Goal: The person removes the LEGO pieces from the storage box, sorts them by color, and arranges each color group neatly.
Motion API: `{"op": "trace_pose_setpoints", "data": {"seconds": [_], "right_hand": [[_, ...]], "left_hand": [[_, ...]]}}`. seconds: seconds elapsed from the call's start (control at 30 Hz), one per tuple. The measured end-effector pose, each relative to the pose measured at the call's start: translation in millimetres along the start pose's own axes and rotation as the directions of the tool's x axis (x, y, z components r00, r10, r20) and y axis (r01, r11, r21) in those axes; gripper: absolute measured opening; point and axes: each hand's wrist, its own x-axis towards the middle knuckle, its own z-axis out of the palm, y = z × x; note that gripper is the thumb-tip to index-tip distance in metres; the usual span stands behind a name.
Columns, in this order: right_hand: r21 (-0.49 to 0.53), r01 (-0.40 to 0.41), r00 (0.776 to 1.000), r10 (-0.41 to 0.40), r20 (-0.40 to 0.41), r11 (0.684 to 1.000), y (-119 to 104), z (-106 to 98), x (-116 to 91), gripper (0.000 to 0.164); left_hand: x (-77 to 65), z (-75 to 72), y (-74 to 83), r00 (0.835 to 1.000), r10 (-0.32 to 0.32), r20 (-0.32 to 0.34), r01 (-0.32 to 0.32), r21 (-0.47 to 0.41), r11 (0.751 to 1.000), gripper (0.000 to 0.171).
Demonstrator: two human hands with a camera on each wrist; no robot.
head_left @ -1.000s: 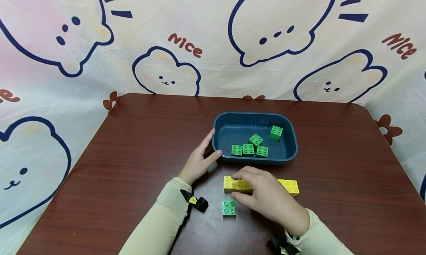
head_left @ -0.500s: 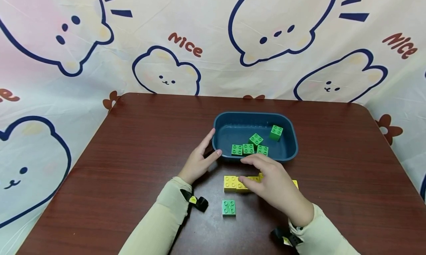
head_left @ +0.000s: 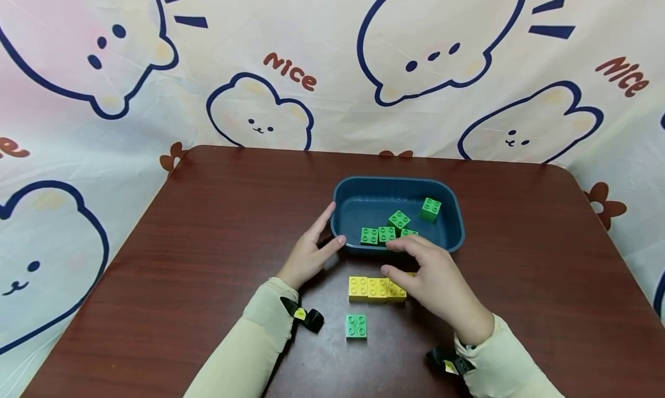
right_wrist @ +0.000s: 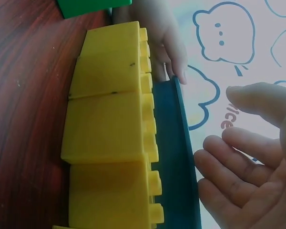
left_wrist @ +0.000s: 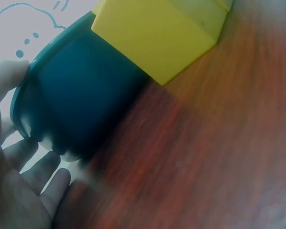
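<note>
A blue tray [head_left: 348, 208] holds several green bricks [head_left: 399, 220]. At its left end my left hand [head_left: 307, 258] rests with extended fingers and thumb against the rim; the left wrist view shows the fingertips along the tray's wall [left_wrist: 81, 90]. Hovering over the right part of a row of yellow bricks [head_left: 368, 289], my right hand [head_left: 444, 285] has thumb and fingers apart, its fingertips by the tray's near rim. The right wrist view shows nothing in that hand [right_wrist: 250, 167]. The hand hides the row's right end in the head view.
A lone green brick [head_left: 356, 327] sits on the brown table [head_left: 171, 282] in front of the yellow row. Behind the table hangs a cloth [head_left: 332, 69] printed with cartoon animals. A small dark wrist device [head_left: 312, 319] is strapped over each sleeve.
My right hand has moved right and a little away from me, from over the yellow bricks toward the tray's near rim. The left hand and the bricks have stayed in place.
</note>
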Motion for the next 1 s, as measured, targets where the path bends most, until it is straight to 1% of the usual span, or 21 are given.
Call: {"op": "trace_pose_setpoints", "data": {"seconds": [0.23, 0.3, 0.4, 0.53, 0.7, 0.8, 1.0], "right_hand": [[-0.006, -0.042, 0.999, 0.042, 0.009, 0.999, 4.3, -3.6, 1.0, 0.039], [-0.035, -0.065, 0.998, 0.066, 0.015, 0.997, 7.8, -3.8, 1.8, 0.038], [-0.106, -0.088, 0.995, 0.092, 0.027, 0.99, 13.9, -2.7, 3.7, 0.038], [-0.171, -0.093, 0.994, 0.101, 0.038, 0.981, 19.8, -0.7, 6.2, 0.039], [-0.161, -0.1, 0.993, 0.108, 0.045, 0.982, 21.7, -1.7, 6.9, 0.04], [-0.146, -0.101, 0.993, 0.109, 0.049, 0.984, 22.6, -3.5, 7.3, 0.04], [-0.116, -0.122, 0.991, 0.126, 0.031, 0.986, 28.2, -10.2, 5.3, 0.039]], "left_hand": [[-1.5, -0.9, 1.6, 1.0, -0.024, 0.007, 0.024, 0.001, 1.0, 0.073], [-1.8, -0.8, 2.0, 1.0, -0.025, 0.004, 0.025, -0.004, 1.0, 0.073], [-1.8, -0.6, 2.3, 1.0, -0.021, 0.0, 0.021, -0.009, 1.0, 0.073], [-1.0, -0.9, 2.1, 1.0, -0.024, 0.004, 0.024, -0.018, 1.0, 0.073], [0.3, -1.1, 2.9, 0.999, -0.045, 0.014, 0.046, -0.022, 0.999, 0.074], [-0.4, -2.0, 7.9, 0.998, -0.055, 0.022, 0.056, -0.022, 0.998, 0.074], [-7.0, -1.9, 32.0, 0.998, -0.065, 0.026, 0.066, -0.04, 0.997, 0.072]]}}
